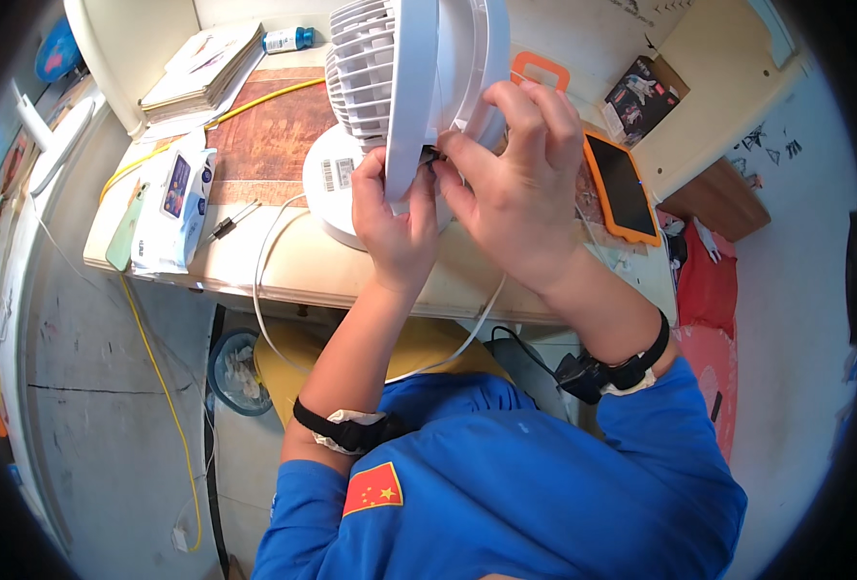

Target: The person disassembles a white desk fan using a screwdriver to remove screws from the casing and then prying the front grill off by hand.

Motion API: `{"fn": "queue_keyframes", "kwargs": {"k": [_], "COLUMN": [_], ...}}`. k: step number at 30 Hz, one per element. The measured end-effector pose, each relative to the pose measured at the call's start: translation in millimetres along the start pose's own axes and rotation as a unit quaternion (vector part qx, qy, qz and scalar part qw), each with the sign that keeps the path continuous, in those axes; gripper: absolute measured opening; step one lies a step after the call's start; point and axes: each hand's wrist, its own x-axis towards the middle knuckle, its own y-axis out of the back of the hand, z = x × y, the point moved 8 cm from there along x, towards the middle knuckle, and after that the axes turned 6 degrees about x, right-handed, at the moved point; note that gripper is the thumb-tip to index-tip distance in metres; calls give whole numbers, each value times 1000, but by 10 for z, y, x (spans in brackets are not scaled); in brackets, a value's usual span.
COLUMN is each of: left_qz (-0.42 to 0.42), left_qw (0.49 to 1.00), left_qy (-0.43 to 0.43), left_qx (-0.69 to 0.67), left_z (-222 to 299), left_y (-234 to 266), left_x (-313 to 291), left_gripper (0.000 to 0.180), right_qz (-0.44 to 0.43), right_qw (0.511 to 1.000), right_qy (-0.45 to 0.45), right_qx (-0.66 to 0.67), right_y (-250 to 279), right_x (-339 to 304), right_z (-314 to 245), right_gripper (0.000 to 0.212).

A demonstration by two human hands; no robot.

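Note:
A white desk fan (361, 68) stands on the desk, its slatted grille facing left and its round base (327, 193) below. My left hand (397, 227) is closed around the lower rim of the fan head, fingers on the grille side and thumb on the back side. Close beside it, my right hand (525, 184) pinches at the back of the rim with thumb and forefinger. A small dark thing (429, 155) shows between the two hands; its kind is too small to tell. The white cord (258, 275) loops from the fan base down across my lap.
On the desk's left lie a wipes pack (163, 237), a pale green phone (127, 227), a small black two-pronged thing (226, 226) and a paper stack (201, 68). An orange-framed tablet (622, 188) lies at right, near a dark box (646, 97). A bin (226, 387) stands below.

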Motion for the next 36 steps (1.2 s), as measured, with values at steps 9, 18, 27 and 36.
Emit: {"fn": "queue_keyframes", "kwargs": {"k": [9, 18, 27, 36], "left_qz": [3, -29, -25, -16], "left_qw": [1000, 999, 999, 997], "left_qy": [-16, -18, -5, -22], "left_qx": [12, 12, 37, 73], "left_z": [18, 49, 0, 52], "left_y": [10, -49, -38, -11], "left_x": [5, 40, 23, 66], "left_gripper": [26, 26, 27, 25], "right_qz": [-65, -54, -26, -40], "right_qw": [996, 998, 999, 995], "right_qy": [-26, -32, 11, 2], "right_qx": [56, 12, 44, 96], "right_y": [9, -20, -14, -60], "right_x": [79, 81, 44, 69], "right_z": [51, 4, 32, 100], "right_gripper": [22, 20, 16, 13]}}
